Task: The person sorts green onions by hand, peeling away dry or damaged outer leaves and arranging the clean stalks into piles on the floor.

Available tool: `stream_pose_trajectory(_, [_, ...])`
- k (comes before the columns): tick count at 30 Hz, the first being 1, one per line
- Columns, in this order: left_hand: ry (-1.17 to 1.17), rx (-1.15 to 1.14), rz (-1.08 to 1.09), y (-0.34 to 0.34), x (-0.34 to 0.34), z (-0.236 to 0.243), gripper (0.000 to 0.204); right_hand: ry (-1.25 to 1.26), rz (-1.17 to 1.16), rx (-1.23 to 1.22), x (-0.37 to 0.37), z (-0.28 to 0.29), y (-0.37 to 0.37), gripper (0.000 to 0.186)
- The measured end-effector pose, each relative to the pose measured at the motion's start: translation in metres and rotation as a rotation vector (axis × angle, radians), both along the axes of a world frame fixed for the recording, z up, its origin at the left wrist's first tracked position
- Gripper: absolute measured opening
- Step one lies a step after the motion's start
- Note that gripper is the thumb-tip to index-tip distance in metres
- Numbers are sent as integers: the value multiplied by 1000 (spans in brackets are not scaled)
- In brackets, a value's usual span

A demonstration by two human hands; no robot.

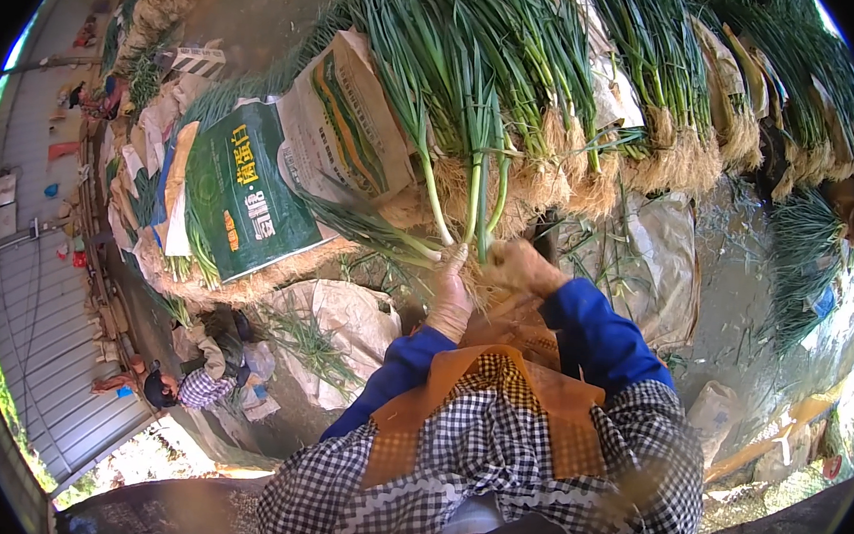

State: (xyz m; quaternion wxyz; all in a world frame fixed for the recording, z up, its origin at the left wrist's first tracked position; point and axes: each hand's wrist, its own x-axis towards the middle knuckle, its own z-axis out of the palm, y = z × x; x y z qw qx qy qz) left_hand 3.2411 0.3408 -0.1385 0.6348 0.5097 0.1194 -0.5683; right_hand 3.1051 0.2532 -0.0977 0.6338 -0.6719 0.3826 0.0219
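Note:
My left hand (452, 294) is closed around the white lower ends of a few green onions (475, 195), thumb up along the stems. Their long green leaves point away from me, and stringy roots hang beside the hand. Close on its right, my right hand (527, 269) has its fingers curled together at the stem bases. What those fingers pinch is too small to make out. Beyond both hands lies a thick pile of green onions (552, 86) with pale, bushy roots toward me.
Left of the pile, a green printed sack (252, 193) and a tan paper sack (343, 120) cover more onions. More bundles (672, 86) line the far right. Cloth sacking (337, 330) and loose onion leaves lie on the ground. Another person (202, 385) crouches at the left.

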Motion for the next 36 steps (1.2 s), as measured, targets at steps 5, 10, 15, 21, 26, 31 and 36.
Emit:
stream_pose_trajectory(5, [-77,-35,-18,-1,18,-11,15,134,79,340,-120,21,38,29])
stream_pose_trajectory(10, [-50,-51,-92,-6,12,9,15,412,-142,-458,-118,-57,16,42])
stream_pose_trajectory(15, [39,14,-227,-11,19,34,17,-339,-552,-31,6,-98,-16,42])
stream_pose_trajectory(21, [-17,8,-266,-12,31,43,19,-748,-730,466,63,-79,-25,53])
stream_pose_trajectory(26, [-206,0,-301,-17,19,36,20,-287,-831,-50,66,-74,-20,39])
stream_pose_trajectory(31, [-134,71,-188,-10,24,13,21,-237,-407,-188,20,-86,50,27])
stream_pose_trajectory(36, [-65,90,-209,-16,34,20,20,722,272,-64,-106,-47,55,34])
